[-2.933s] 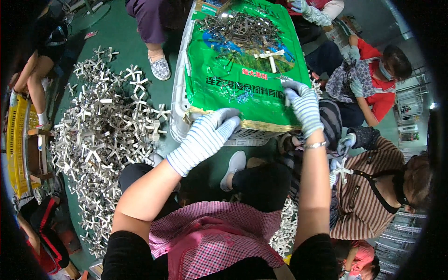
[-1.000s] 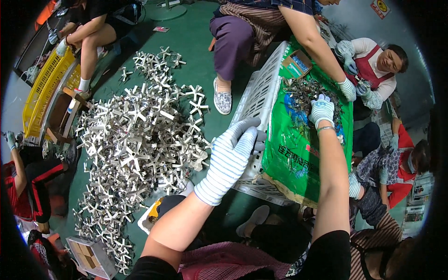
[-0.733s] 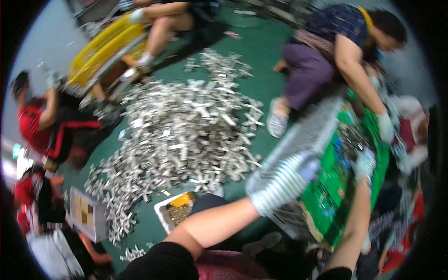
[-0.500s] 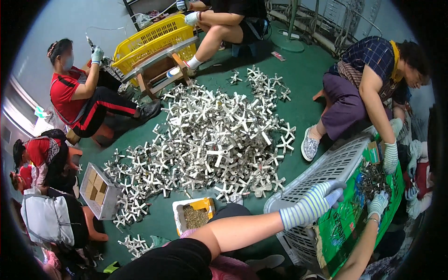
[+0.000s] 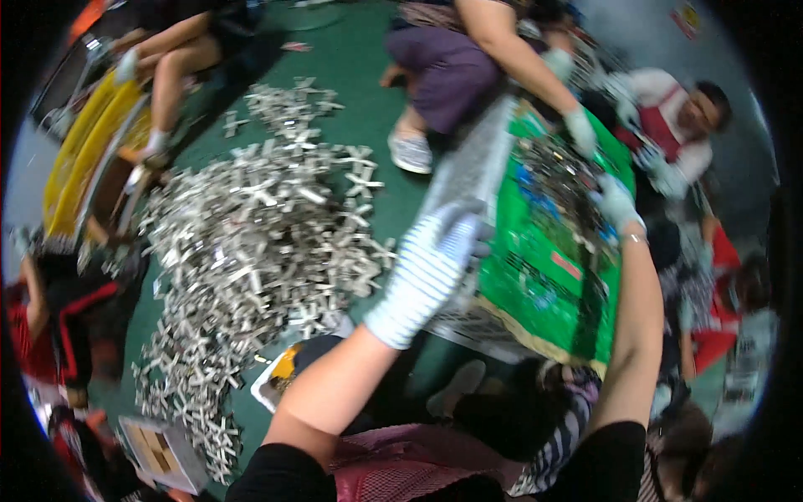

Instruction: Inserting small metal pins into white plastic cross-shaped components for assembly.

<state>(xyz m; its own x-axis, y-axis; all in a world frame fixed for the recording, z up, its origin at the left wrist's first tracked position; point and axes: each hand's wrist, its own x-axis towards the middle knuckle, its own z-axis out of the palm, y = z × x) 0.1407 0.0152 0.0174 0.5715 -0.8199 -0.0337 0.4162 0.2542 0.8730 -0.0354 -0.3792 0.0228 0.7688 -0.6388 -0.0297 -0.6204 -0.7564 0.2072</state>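
Note:
My left hand (image 5: 437, 255), in a striped glove with grey fingertips, hangs over the near side of the grey plastic crate (image 5: 473, 163). Its fingers are apart and slightly bent, and nothing shows in them. My right hand (image 5: 617, 203), also gloved, reaches to the edge of a heap of small dark metal parts (image 5: 565, 180). That heap lies on a green printed sack (image 5: 523, 272) spread over the crate. My right fingertips are blurred among the parts, so their grip is unclear. Across the heap, a co-worker's gloved hand (image 5: 580, 134) is at the same parts.
A large pile of white star-shaped metal pieces (image 5: 259, 226) covers the floor to the left. A small tray (image 5: 272, 381) and a grey box of cartons (image 5: 159, 452) stand beside it. Yellow baskets (image 5: 88, 159) are at the far left. Several seated people surround the area.
The view has swung right, so the pile and crate appear further left. My left hand has stayed near the crate's side. My right hand remains at the small parts.

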